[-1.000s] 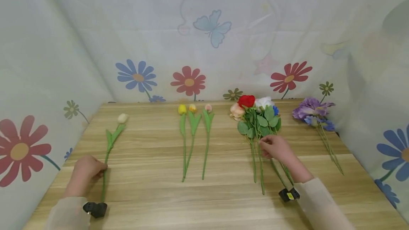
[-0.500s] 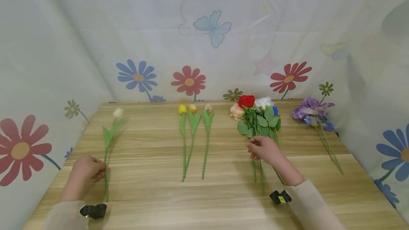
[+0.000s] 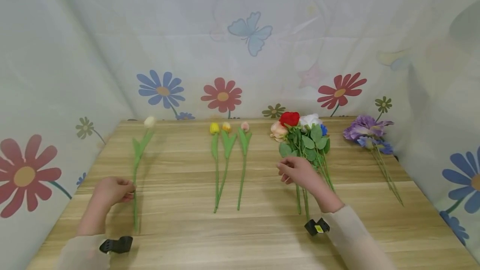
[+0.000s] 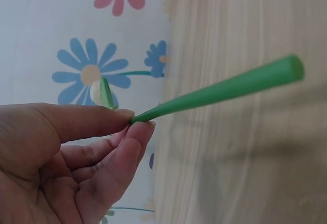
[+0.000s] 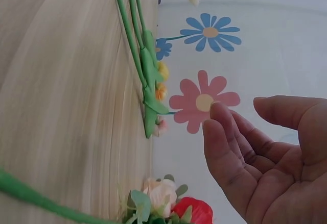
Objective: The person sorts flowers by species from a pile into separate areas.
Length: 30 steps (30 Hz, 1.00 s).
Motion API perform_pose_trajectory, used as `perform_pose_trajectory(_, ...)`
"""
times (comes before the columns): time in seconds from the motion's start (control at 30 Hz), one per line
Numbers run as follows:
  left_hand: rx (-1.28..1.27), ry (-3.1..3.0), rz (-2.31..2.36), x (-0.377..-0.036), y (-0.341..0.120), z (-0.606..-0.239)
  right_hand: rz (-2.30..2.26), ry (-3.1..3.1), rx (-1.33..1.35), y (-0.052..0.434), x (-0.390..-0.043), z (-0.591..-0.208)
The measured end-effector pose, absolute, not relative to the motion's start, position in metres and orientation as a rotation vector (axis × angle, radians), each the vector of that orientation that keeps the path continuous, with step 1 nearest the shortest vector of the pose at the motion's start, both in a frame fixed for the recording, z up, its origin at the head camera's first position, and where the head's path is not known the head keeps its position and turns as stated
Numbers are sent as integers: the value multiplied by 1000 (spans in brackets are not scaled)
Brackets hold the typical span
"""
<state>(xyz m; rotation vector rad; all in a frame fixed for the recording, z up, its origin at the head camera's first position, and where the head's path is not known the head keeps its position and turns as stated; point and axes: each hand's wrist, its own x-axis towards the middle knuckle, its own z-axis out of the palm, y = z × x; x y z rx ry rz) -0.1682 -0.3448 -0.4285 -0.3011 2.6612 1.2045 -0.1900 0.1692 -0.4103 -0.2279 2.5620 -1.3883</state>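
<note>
Thumb and fingertips of my left hand [image 3: 112,191] pinch the green stem of a white tulip [image 3: 149,122] at the left of the table. In the left wrist view the lower stem [image 4: 225,94] juts out past the fingertips, above the wood. My right hand [image 3: 300,173] hovers by a bunch of roses, its fingers loosely bent; the right wrist view shows a gap between thumb and fingers with nothing in it. The bunch has a red rose [image 3: 289,118], a peach rose [image 3: 278,131] and a white rose [image 3: 309,120], with something blue beside them. The hand hides part of their stems.
A yellow tulip [image 3: 214,128], an orange-yellow tulip [image 3: 226,127] and a pink tulip [image 3: 244,127] lie mid-table. Purple flowers [image 3: 363,127] with blue ones lie at the right. A printed curtain [image 3: 187,45] closes off the table's back and sides.
My left hand has lifted the white tulip off the wood and shifted it slightly right. The right hand has drawn back leftward from the rose stems.
</note>
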Motion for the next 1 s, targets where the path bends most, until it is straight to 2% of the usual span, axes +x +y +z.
perform_pose_trajectory(1.0,-97,2668,1303,-164,-256,-409,-1545,2434,-348,98,-198,-404)
